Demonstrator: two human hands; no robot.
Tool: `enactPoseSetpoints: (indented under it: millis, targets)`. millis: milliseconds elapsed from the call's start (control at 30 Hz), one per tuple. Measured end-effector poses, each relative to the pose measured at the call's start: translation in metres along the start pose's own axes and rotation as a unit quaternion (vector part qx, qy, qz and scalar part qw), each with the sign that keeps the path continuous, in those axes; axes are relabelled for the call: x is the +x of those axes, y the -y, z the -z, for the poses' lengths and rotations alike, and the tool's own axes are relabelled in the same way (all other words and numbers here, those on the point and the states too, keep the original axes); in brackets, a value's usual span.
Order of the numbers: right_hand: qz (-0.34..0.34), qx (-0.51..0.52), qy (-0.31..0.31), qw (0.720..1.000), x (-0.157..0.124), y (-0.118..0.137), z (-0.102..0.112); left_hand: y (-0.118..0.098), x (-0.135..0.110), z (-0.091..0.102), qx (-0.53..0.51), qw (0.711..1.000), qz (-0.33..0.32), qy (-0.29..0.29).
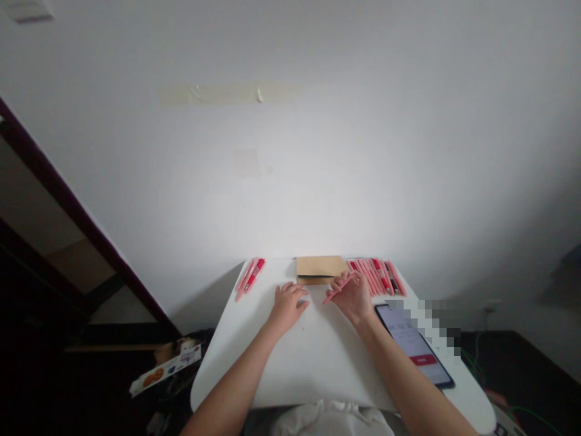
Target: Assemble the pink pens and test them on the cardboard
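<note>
My right hand [356,293] is closed round a pink pen [334,293], which slants down to the left over the white table [290,369]. My left hand [289,303] hovers at or just above the table, fingers apart and holding nothing. Behind the two hands, by the wall, lies a tan cardboard box [320,265] with a dark slit along its front. A row of several pink and red pens [376,275] sits to the right of the box, partly hidden by my right hand. At the table's back left lie a few more pens [250,275] side by side.
A phone [413,345] with a lit screen rests on the right side of the table, beside my right forearm. A pale wall [290,169] rises directly behind the table. On the floor at the left is a printed white strip or box [166,369].
</note>
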State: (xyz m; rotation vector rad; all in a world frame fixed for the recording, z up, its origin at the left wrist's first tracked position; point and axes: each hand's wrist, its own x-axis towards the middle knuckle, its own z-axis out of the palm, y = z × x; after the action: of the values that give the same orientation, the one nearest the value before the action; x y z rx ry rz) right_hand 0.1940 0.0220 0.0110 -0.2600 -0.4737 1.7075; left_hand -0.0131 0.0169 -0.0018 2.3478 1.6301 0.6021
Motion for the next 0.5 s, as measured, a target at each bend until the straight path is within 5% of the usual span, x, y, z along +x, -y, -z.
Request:
enactPoseSetpoints:
  millis: [500]
  targets:
    - [0.007, -0.049, -0.033, 0.998, -0.0018, 0.0009, -0.0060, 0.0035, 0.0010, -0.0033, 0.006, 0.992, -0.044, -0.122]
